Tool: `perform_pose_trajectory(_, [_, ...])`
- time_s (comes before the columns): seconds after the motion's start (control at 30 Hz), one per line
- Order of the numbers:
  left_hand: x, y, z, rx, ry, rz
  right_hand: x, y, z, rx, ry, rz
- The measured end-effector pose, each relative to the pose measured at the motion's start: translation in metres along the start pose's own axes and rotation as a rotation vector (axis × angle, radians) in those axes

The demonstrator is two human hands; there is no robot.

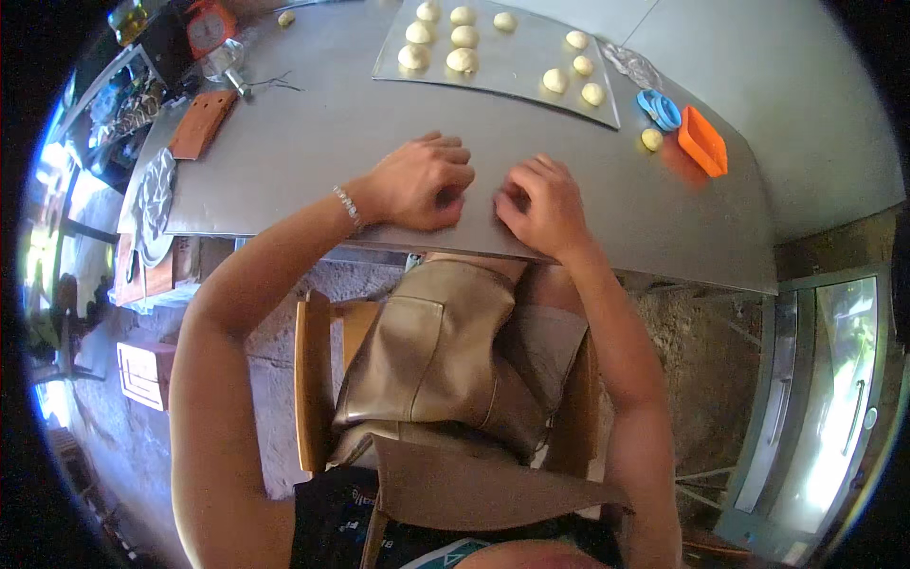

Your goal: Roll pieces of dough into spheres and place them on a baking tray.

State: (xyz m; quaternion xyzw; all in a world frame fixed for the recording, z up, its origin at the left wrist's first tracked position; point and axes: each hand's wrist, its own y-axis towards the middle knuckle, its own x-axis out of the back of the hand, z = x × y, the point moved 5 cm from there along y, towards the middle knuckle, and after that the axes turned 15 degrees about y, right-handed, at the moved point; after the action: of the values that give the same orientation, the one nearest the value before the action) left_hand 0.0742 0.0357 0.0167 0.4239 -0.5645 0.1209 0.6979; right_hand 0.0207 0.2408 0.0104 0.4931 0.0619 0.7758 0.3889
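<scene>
My left hand (429, 183), with a beaded bracelet (348, 205) at the wrist, rests curled on the steel tabletop (298, 156) near its front edge. My right hand (542, 203) is cupped on the same surface just to the right, with a narrow gap between the two. The fingers of both hands bend down and inward. Whatever lies under either palm is hidden. Beyond them a flat metal tray (508, 64) carries several pale dough balls (463, 60), grouped at its left and right. A single dough ball (651, 139) sits on the table to the right.
Beside the lone ball are blue round cutters (660, 109) and an orange plastic container (702, 141). Crumpled clear plastic (633, 67) lies near the tray. Leftward are a brown slab with holes (204, 124), a plastic bag (154, 192), and an orange scale (210, 28).
</scene>
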Motion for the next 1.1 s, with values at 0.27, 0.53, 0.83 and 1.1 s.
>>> perform_pose_trajectory(0.27, [0.010, -0.035, 0.082, 0.305, 0.133, 0.014, 0.045, -0.002, -0.053, -0.151, -0.126, -0.015])
perform_pose_trajectory(0.53, [0.028, -0.054, 0.076, 0.342, 0.101, -0.018, 0.063, -0.046, -0.050, -0.158, 0.021, -0.159])
perform_pose_trajectory(0.83, [0.023, -0.056, 0.080, 0.398, 0.050, 0.015, 0.068, -0.055, -0.049, -0.145, 0.047, -0.187])
perform_pose_trajectory(1.1, [0.028, -0.053, 0.075, 0.355, 0.022, -0.028, 0.077, -0.051, -0.063, -0.259, 0.239, -0.039])
